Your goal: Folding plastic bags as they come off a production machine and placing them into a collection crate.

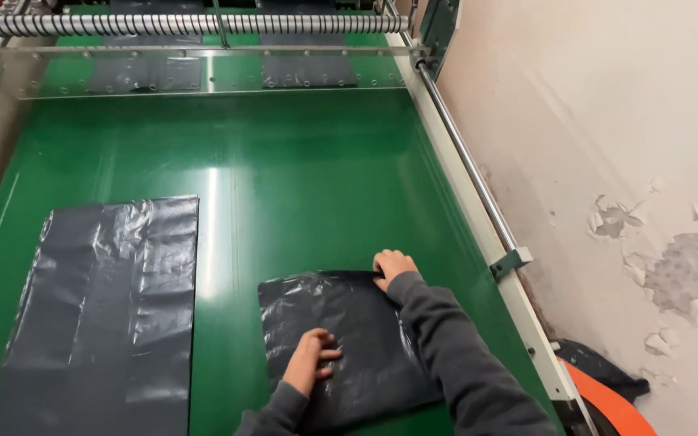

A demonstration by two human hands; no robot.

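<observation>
- The left hand [310,361] is laid flat, fingers loosely curled, on the small folded black plastic bag [341,343]; it is pressed on the bag's middle, slightly toward its left edge, and nothing is gripped inside it.
- The right hand [392,266] is set at the bag's far right corner, fingers bent over the far edge; whether that edge is pinched or only pressed down cannot be told.
- The two hands are kept apart, the right one farther up the bag than the left, and both are in contact with the same bag.
- The bag is found directly under the hands, so no reach is called for; its long axis is run from the near edge toward the far edge, tilted a little to the left at the far end.
- The left hand is nearer to the bag's centre, the right hand nearer to its far rim.
- The bag is carried by the glossy green conveyor surface [300,178], which is spread out beyond the bag on every side but the near one.
- Left of the bag, well apart from it, a larger flat black plastic sheet [107,315] is laid lengthwise on the same surface.
- Far beyond the bag, a ribbed metal roller [195,23] is mounted across the surface.
- Right of the bag, a steel side rail [470,173] is run along the surface's edge, with a peeling plaster wall [607,121] beyond it.
</observation>
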